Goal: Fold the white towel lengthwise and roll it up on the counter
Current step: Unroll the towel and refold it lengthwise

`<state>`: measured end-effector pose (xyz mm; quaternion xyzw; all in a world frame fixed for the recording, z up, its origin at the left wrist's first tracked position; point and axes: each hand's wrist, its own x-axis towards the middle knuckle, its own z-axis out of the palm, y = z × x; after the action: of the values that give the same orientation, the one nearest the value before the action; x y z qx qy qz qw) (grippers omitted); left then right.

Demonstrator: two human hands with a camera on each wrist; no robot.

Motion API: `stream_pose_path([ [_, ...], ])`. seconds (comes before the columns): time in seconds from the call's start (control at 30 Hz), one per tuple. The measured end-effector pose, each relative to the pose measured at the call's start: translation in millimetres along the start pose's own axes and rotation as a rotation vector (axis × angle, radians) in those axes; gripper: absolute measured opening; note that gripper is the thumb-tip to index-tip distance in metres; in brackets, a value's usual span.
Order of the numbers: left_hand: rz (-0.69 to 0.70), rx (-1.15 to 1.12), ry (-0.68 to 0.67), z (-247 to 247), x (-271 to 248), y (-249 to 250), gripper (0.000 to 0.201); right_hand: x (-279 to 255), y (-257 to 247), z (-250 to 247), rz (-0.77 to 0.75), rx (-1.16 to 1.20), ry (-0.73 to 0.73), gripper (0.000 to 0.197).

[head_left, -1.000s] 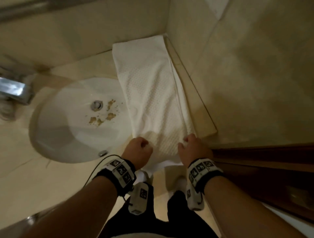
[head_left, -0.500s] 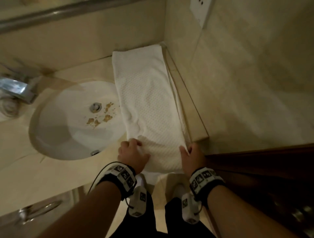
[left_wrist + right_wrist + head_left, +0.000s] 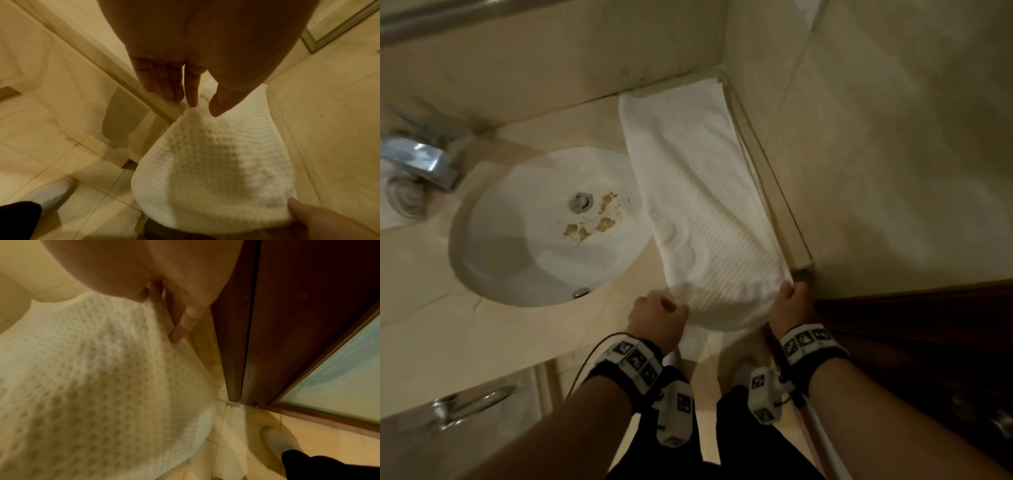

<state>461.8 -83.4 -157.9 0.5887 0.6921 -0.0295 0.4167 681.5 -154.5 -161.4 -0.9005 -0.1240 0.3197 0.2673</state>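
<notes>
While hands (image 3: 726,308) pinch towel (image 3: 698,192), wrist views show shoes (image 3: 51,193).

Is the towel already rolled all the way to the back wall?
No. The white towel lies flat along the counter; only its near end is curled, between both hands.

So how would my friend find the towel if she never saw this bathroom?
Start at the round white sink. Right beside it on the counter, against the side wall, lies the towel. It is the long white strip with a bumpy waffle pattern.
</notes>
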Motion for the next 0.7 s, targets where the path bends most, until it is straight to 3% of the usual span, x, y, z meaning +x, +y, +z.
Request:
stream_pose_path([
  [0.13, -0.054, -0.128, 0.017, 5.5, -14.8, -4.5, 0.029, 5.3, 7.5, -2.6, 0.018, 0.039, -0.096, 0.025],
  [0.23, -0.064, -0.106, -0.058, 10.7, -17.8, -15.4, 0.046, 12.6, 10.3, 0.4, 0.041, 0.129, -0.074, 0.022],
  [0.33, -0.028, -0.168, -0.188, 11.4, -17.9, -19.2, 0.029, 13.0, 7.7, -0.4, 0.05, 0.177, -0.056, 0.03],
  [0.4, -0.036, -0.296, -0.257, 17.4, -19.4, -21.8, 0.027, 10.9, 8.3, -3.0, 0.046, 0.209, -0.078, 0.035],
  [0.5, -0.087, -0.459, -0.315, 27.7, -21.9, -24.0, 0.027, 2.8, 11.7, -10.3, -0.035, 0.065, -0.184, 0.042],
  [0.57, -0.015, -0.547, -0.346, 27.7, -23.5, -21.3, 0.017, 1.8, 14.9, -18.1, -0.094, -0.005, -0.15, 0.038],
  [0.7, -0.039, -0.862, -0.335, 4.0, -29.5, -11.0, 0.028, -5.4, 5.7, -37.5, -0.154, 0.031, -0.106, 0.031],
])
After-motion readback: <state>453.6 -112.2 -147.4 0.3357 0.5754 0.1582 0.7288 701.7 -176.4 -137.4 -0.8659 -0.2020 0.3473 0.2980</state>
